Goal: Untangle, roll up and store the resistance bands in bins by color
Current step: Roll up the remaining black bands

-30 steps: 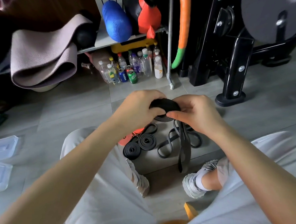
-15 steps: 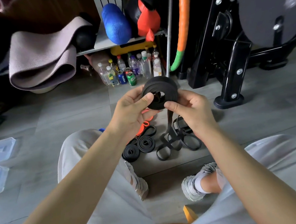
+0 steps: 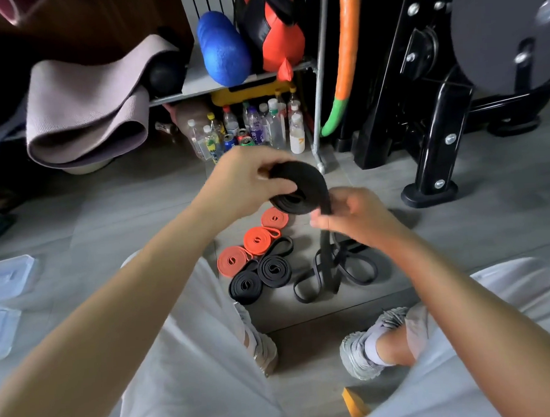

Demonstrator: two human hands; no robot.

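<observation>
The left hand [image 3: 246, 181] grips a black band coil [image 3: 298, 188]; the right hand [image 3: 353, 217] pinches its loose tail above rolled bands [image 3: 256, 241] on the floor [image 3: 108, 217]

1. a grey shelf [image 3: 197, 83] stood at the back.
2. a blue foam roller [image 3: 224, 48] and a red-and-black bag [image 3: 274, 29] sat on the shelf.
3. a folded grey mat [image 3: 84, 116] drooped off the shelf's left end.
4. bottles and cans [image 3: 250, 130] stood under the shelf.
5. an orange-and-green foam pole [image 3: 347, 58] leaned just right of the shelf, with a black machine frame [image 3: 435, 129] further right.
</observation>
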